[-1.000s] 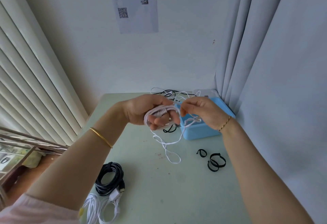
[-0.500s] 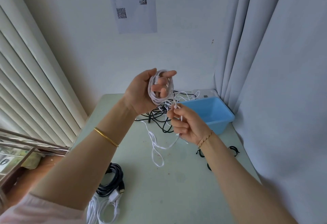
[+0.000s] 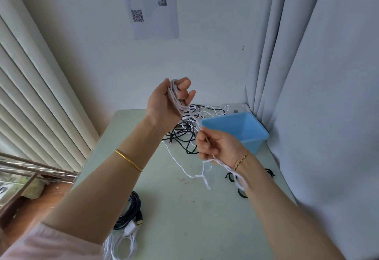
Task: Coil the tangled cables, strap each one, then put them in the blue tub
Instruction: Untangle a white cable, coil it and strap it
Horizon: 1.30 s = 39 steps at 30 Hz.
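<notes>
Evidently limp, the white cable (image 3: 176, 102) lay coiled in my left hand (image 3: 162, 105), grip closed round it, right hand (image 3: 220, 146) pinching the slack, best held, I judged, near the coil.

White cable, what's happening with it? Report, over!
Left hand grips thin white cable coil. Right hand pinches its loose tail. Blue plastic tub shows no cable inside. Tangled black cables lie beside tub.

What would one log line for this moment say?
step: coiling | left hand: raised, grips wound white cable | right hand: pinches its loose strand | blue tub: on table | straps: on table, unused
</notes>
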Available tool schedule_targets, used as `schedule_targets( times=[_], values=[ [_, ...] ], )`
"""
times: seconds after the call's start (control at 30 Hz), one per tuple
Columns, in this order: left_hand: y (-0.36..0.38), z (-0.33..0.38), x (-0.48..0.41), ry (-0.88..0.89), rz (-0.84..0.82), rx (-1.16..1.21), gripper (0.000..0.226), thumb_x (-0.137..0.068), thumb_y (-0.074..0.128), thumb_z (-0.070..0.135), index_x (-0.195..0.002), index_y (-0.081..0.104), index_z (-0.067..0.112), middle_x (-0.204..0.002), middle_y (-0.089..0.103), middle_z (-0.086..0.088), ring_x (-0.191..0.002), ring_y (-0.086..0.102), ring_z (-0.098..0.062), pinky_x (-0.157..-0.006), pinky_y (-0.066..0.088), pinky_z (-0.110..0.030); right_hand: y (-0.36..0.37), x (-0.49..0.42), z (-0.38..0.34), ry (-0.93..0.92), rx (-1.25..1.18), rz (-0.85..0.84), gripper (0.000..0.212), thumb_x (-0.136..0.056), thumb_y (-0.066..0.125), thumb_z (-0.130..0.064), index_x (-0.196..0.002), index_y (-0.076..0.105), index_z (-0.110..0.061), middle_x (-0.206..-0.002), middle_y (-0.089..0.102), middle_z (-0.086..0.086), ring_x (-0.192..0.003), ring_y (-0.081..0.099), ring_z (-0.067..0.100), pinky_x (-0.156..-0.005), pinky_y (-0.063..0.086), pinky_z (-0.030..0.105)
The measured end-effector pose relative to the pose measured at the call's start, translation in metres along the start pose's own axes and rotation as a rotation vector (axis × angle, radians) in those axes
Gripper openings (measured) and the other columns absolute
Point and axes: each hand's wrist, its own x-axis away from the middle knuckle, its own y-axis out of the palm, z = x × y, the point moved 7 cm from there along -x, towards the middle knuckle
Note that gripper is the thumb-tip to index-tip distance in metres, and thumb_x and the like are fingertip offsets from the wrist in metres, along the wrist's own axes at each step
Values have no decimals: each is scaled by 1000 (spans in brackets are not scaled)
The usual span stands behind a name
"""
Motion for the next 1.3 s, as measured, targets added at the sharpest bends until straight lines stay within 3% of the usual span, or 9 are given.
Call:
schedule_targets(
  times=[0.17,0.33,0.47,0.57,0.73,0.87,1.03,1.2,1.3],
  values=[
    [2,7,-2,93,21,-80,40,-104,22,24,-96,52,0,-70,68,-8,-44,49,-12,-71,58,-28,7,4,-7,-80,132,25,36,-93,44,-34,-69,62,-14,-61,49,1,-38,27,5,-53,53,25],
    [1,18,-3,133,48,-178,37,-105,24,25,-99,52,2,-72,69,-8,-49,52,-12,-72,57,-29,1,2,-24,-286,268,212,9,-93,51,-3,-86,48,-5,-55,53,-4,-34,26,5,-45,51,25],
    [0,17,-3,123,46,-213,36,-105,24,26,-108,48,0,-74,69,-9,-50,53,-13,-72,57,-30,-9,-3,-24,-287,407,274,10,-88,59,-1,-79,56,-5,-55,61,1,-46,54,13,-61,56,33],
    [0,8,-1,94,48,-258,35,-105,24,26,-113,45,-1,-76,69,-10,-52,54,-13,-73,57,-31,-9,-2,-31,-290,866,288,12,-84,67,-7,-74,63,-11,-66,65,0,-65,60,15,-73,52,33],
    [2,-13,4,27,42,-386,34,-106,24,25,-117,44,0,-79,69,-11,-57,55,-14,-77,56,-32,0,-7,-44,-123,1595,241,9,-86,66,-26,-80,67,-19,-69,59,-12,-66,54,5,-66,42,22],
    [8,-17,6,15,11,-519,34,-105,28,24,-124,43,0,-86,68,-13,-61,56,-15,-83,55,-33,-6,-9,-39,37,1346,174,14,-89,63,-18,-75,68,-17,-68,63,-9,-60,56,-3,-59,41,7],
    [10,-20,8,2,-11,-679,34,-104,34,23,-127,44,1,-90,70,-13,-67,58,-17,-96,48,-42,-14,-11,-34,176,1228,133,17,-92,56,-11,-82,71,-12,-78,69,-3,-74,61,5,-82,48,23],
    [1,-24,6,-18,18,-717,31,-103,36,24,-126,45,4,-88,71,-10,-71,60,-19,-93,47,-42,-12,-20,-44,18,1853,254,36,-87,56,-13,-52,50,-18,-55,46,-4,-62,43,15,-54,34,27],
    [2,-22,4,7,29,-703,32,-103,36,24,-127,45,4,-88,71,-9,-73,59,-20,-83,50,-34,-18,-19,-43,-60,1698,409,41,-91,49,-6,-52,37,-11,-59,47,0,-50,48,13,-53,39,27]
  ],
)
